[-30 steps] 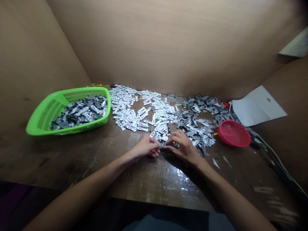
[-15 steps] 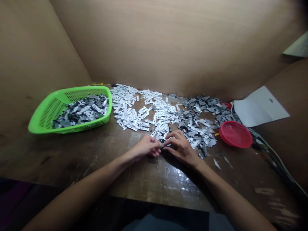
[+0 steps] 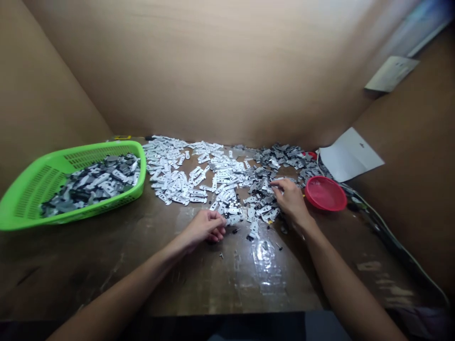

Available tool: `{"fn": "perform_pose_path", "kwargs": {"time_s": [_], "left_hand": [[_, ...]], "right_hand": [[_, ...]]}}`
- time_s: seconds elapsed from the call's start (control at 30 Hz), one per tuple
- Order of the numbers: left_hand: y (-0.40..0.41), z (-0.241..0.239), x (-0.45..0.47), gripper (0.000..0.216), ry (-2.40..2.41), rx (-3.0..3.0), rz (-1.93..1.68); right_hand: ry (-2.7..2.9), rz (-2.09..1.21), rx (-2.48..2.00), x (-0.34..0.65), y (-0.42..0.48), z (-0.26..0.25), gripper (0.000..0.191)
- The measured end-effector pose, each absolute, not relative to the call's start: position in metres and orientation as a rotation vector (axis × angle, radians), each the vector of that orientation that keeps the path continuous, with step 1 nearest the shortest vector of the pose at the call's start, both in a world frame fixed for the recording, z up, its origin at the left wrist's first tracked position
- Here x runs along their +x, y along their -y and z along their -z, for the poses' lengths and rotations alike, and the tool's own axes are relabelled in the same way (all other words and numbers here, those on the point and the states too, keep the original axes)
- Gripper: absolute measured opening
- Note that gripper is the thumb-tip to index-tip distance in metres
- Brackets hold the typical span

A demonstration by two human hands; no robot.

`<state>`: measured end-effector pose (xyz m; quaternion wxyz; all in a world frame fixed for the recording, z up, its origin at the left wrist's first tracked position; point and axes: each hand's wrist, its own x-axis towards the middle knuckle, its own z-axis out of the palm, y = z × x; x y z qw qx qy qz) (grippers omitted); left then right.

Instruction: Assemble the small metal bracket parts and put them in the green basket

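Observation:
My left hand (image 3: 204, 226) rests on the brown table (image 3: 106, 246) with its fingers curled, pinching a small metal piece at the near edge of the white metal clips (image 3: 185, 173). My right hand (image 3: 291, 199) lies to the right on the pile of grey metal parts (image 3: 280, 158), fingers bent down onto the pieces; whether it grips one is hidden. A few loose pieces (image 3: 253, 229) lie between the two hands.
A green plastic basket (image 3: 24, 199) holding grey and white parts stands at the left. A red bowl (image 3: 325, 193) sits right of my right hand, with a white paper sheet (image 3: 350, 154) and a cable (image 3: 391, 237) beyond. Cardboard walls (image 3: 220, 71) enclose the table.
My hands were together at the table's middle holding a piece between them. My right hand has since moved away to the right onto the grey pile; the view has shifted left.

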<state>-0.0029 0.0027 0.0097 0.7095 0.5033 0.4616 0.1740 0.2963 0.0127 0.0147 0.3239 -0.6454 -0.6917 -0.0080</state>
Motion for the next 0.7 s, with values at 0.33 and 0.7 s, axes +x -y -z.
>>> {"fn": "perform_pose_path", "kwargs": {"time_s": [0.33, 0.7], "left_hand": [[-0.002, -0.006, -0.002, 0.027, -1.016, 1.168, -0.368], [-0.002, -0.005, -0.004, 0.024, -1.0, 1.167, -0.391]], "right_hand": [[2.115, -0.207, -1.333, 0.245, -0.015, -0.017, 0.021], [2.573, -0.01, -1.328, 0.195, -0.045, -0.025, 0.016]]}}
